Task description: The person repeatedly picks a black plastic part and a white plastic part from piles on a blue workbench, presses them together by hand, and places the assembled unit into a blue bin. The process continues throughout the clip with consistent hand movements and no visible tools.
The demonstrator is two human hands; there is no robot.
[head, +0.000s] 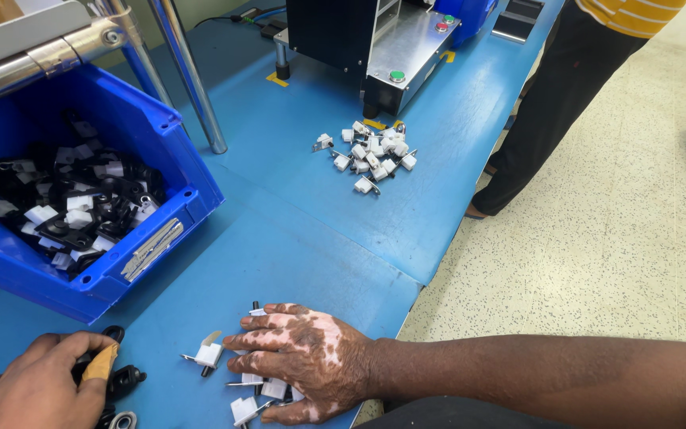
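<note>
My right hand (307, 357) lies flat, palm down, on the blue table (295, 230), over several small white plastic parts with metal pins (210, 353) near the front edge. My left hand (33, 385) at the lower left curls around small black plastic parts (125, 380); a finger wears a tan bandage. More black parts lie right beside it.
A blue bin (160, 127) of mixed black and white parts stands at the left. A pile of white parts (371, 155) lies before a black and steel machine (383, 48). Metal poles (192, 79) rise behind the bin. Another person (565, 87) stands at the table's right side.
</note>
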